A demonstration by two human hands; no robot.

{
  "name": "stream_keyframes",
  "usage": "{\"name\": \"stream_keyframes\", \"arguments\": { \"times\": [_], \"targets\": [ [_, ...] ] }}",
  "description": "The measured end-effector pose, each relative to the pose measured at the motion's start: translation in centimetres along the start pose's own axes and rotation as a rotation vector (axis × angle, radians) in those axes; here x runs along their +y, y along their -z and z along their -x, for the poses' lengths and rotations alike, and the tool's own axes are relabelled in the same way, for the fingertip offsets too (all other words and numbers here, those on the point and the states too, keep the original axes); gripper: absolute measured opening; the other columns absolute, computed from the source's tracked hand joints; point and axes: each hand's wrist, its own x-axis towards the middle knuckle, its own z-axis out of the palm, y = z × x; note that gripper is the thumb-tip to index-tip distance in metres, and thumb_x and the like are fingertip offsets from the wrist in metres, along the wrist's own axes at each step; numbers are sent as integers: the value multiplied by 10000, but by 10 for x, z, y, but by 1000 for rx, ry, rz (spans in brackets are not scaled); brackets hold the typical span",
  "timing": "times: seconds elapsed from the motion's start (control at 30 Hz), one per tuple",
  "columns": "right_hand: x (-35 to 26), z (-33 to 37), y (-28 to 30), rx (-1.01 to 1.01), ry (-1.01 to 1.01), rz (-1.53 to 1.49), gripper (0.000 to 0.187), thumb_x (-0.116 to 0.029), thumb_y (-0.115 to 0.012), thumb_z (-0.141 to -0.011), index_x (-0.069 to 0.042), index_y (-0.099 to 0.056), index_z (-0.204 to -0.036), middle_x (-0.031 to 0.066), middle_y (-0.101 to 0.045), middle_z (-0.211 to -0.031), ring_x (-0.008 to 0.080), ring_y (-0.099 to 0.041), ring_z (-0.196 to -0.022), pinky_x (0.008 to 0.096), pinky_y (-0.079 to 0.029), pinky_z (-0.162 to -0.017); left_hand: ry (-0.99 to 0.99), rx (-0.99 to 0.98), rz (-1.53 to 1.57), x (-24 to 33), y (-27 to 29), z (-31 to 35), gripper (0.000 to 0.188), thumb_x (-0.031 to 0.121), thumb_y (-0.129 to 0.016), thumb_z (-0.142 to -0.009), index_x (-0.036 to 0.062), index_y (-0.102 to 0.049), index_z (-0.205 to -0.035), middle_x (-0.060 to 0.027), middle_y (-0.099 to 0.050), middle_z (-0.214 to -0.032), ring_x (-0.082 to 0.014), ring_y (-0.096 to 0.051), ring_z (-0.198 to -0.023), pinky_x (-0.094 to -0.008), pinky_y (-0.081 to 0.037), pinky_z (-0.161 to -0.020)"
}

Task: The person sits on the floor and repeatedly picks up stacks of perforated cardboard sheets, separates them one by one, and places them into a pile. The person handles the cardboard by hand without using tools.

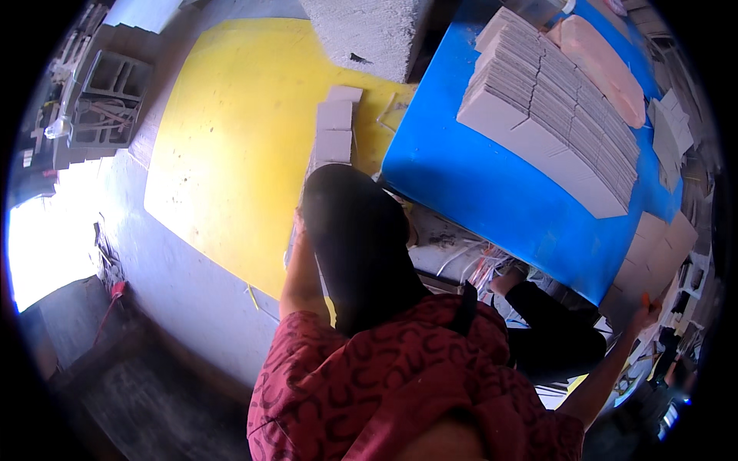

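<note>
My left hand (300,223) is beside my raised knee, against the near end of a row of greyish cardboard pieces (334,117) lying on a yellow sheet (231,115). My knee hides most of its fingers, so its grip does not show. Far to the right, my right hand (650,316) is closed around a small orange object (646,299), of which only a bit sticks out. That hand is next to some slit cardboard sheets (653,250) at the edge of the blue sheet (507,192).
A long stack of slotted cardboard strips (550,115) covers much of the blue sheet, with a pinkish wrapped bundle (603,69) behind it. A rough pale block (365,34) stands at the far middle. Grey hollow blocks (111,96) are at the left. Scraps lie near my foot (507,281).
</note>
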Motion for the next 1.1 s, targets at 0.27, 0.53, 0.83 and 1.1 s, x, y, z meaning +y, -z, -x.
{"name": "stream_keyframes", "arguments": {
  "times": [0.27,0.53,0.83,1.1],
  "targets": [
    [-13,-13,-10,3,89,94,482,-268,-703,-870,98,-564,-1151,249,-634,-1050,340,-612,-939,435,-505,-837,-73,43,-45,7,-17,11,236,211,-666,-829,5,-581,-906,-159,-662,-782,-195,-626,-716,-340,-495,-622],
    [-28,-8,-18,-33,22,34,469,-198,-575,-902,110,-539,-1253,286,-604,-1217,368,-583,-1169,465,-457,-1005,-160,61,-89,27,-12,24,242,192,-684,-816,7,-573,-927,-169,-661,-794,-194,-625,-720,-336,-494,-618],
    [-35,-2,-20,67,136,55,343,-169,-683,-878,83,-619,-1102,217,-666,-1043,287,-628,-920,413,-499,-843,-219,-56,-63,86,34,8,260,171,-704,-802,10,-564,-951,-181,-659,-807,-193,-623,-725,-332,-492,-613],
    [5,-27,-12,63,189,-25,393,-159,-672,-869,66,-586,-1180,217,-639,-1104,305,-609,-971,407,-479,-869,-56,-261,-26,47,10,-76,415,216,-777,-728,-3,-599,-1031,-183,-654,-968,-296,-621,-908,-372,-501,-759]
  ]
}}
